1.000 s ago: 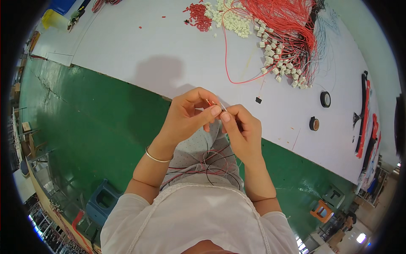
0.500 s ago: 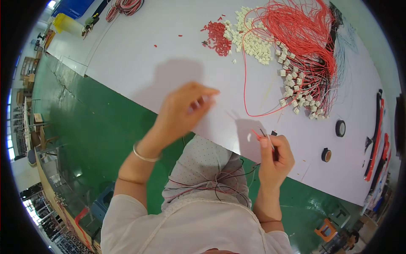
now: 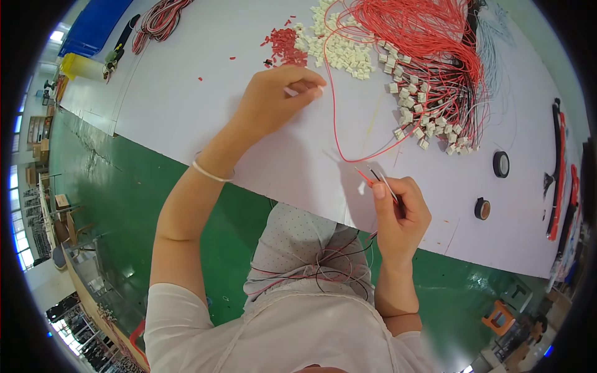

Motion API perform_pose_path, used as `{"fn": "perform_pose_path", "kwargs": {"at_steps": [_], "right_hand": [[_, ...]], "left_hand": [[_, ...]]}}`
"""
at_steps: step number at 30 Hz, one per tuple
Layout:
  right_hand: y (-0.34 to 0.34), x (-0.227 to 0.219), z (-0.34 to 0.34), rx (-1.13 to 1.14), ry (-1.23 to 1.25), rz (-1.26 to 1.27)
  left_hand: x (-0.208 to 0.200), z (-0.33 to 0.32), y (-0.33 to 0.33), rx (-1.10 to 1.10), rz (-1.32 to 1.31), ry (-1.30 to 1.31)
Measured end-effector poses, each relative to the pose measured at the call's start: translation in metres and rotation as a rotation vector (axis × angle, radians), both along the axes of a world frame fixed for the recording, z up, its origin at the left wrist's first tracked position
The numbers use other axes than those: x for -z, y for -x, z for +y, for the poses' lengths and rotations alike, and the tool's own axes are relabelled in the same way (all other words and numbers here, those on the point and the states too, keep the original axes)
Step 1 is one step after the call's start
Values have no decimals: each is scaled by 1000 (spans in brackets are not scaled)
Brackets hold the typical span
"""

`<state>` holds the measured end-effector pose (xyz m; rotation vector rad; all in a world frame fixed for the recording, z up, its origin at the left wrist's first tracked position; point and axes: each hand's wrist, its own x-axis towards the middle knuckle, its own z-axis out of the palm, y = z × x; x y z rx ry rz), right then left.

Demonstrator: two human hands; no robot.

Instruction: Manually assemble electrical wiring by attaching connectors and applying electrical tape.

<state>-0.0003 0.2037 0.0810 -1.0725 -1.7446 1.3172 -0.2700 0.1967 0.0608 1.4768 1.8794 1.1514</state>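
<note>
My left hand [image 3: 280, 96] is over the table, just on the near side of a pile of small red pieces [image 3: 288, 48] and a pile of small white connector housings [image 3: 348, 55]. Its thumb and forefinger are pinched together on a small white piece [image 3: 320, 89], apparently one of those housings. Near the table's front edge, my right hand [image 3: 403, 214] is closed around several thin wires [image 3: 377, 178]. Their red, black and white ends stick up past the thumb. More of these wires [image 3: 323, 270] lie loosely across my lap.
A large bundle of red wires [image 3: 416, 25] with white connectors [image 3: 410, 102] lies at the far right. One red wire loops toward me. Two tape rolls [image 3: 501, 164] [image 3: 482, 209] are at right. A yellow container [image 3: 84, 66], a blue bin [image 3: 96, 28] and coiled wires [image 3: 163, 22] stand far left.
My left hand has moved away from me toward the piles, and its fingertips have come together on a small white piece. My right hand still grips the wires. The whole view has shifted a little.
</note>
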Motion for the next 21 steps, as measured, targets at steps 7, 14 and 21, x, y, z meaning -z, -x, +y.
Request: {"fn": "perform_pose_path", "kwargs": {"at_steps": [7,14,21], "right_hand": [[2,-15,-4,-3,-148,130],[-20,-32,-28,-48,-196,121],[-39,-43,-49,-55,-271,129]], "left_hand": [[-33,-71,-65,26,-897,-7],[-43,-103,-111,38,-1098,-53],[-59,-126,-134,33,-966,-11]]}}
